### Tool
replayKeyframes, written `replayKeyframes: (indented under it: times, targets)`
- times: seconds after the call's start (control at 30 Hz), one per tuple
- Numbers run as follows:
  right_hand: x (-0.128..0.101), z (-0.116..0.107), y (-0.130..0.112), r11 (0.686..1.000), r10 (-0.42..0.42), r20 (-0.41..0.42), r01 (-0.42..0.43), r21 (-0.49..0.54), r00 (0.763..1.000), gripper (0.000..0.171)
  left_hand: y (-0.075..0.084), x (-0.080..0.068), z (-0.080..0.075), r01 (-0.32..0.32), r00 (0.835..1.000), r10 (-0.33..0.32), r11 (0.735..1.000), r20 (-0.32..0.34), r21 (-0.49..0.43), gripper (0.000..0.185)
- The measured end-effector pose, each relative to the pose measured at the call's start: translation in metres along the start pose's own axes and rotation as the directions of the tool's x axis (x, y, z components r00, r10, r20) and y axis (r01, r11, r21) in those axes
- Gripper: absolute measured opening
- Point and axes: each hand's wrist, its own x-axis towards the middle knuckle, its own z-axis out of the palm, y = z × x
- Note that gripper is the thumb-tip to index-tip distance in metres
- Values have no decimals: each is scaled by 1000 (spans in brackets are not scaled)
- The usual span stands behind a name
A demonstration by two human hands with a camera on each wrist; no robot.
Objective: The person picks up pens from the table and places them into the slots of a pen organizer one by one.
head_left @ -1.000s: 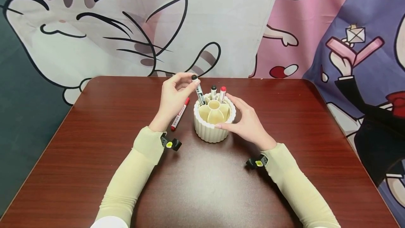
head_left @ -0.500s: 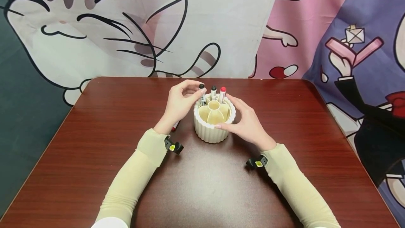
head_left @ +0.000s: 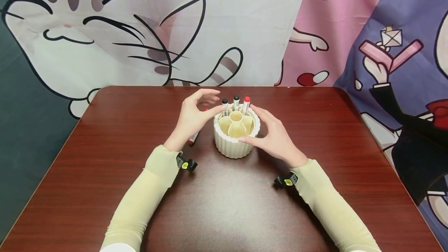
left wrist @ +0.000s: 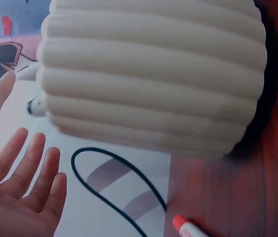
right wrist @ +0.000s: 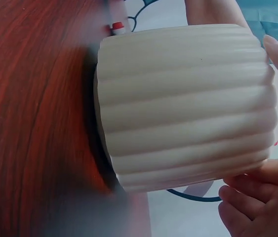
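Note:
A cream ribbed pen holder (head_left: pixel 232 147) with inner compartments stands upright on the table. Three capped markers stand in its rear compartments: a black-capped marker (head_left: pixel 225 109) on the left, another black-capped marker (head_left: pixel 236 103) at the back and a red-capped marker (head_left: pixel 246 105) on the right. My right hand (head_left: pixel 278 139) holds the holder's right side, thumb at the front rim and fingers behind. Beside the left marker, my left hand (head_left: pixel 192 118) has its thumb and fingers spread, nothing between them. Partly hidden behind that hand, a red marker (head_left: pixel 192 139) lies on the table.
The brown wooden table (head_left: pixel 224 205) extends around the holder on every side. Behind its far edge hangs a cloth (head_left: pixel 259 30) printed with cartoon figures. Each wrist carries a small black camera, such as the left wrist camera (head_left: pixel 187 164).
My left hand has lowered the black-capped marker into the holder's left rear compartment, let go of it and drawn slightly left. My right hand has stayed on the holder.

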Motion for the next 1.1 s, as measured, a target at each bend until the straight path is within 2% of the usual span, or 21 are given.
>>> replayKeyframes:
  times: [0.2, 0.43, 0.6, 0.77, 0.9, 1.1]
  targets:
    - [-8, -5, -2, 1000, -4, 14, 5, -28, 1000, 96, -6, -6, -15, 47, 998, -46, 999, -35, 20, 39]
    - [-22, -9, -6, 998, 5, 5, -4, -59, 1000, 93, -17, -19, -36, 140, 990, -140, 980, -7, 141, 47]
    - [-30, -11, -8, 999, -19, -44, 18, -38, 999, 82, -25, -29, -48, 186, 981, -194, 959, 16, 216, 58]
    - [-32, -13, -8, 999, -53, -107, 52, -13, 993, 70, -33, -38, -49, 210, 971, -231, 945, 57, 249, 64]
    - [-30, -14, -6, 999, -41, -131, 42, 4, 991, 70, -39, -44, -48, 244, 956, -279, 928, 92, 280, 67]
    - [-23, -13, -2, 1000, -16, -121, 18, 14, 993, 81, -44, -49, -48, 334, 907, -396, 884, 144, 328, 72]
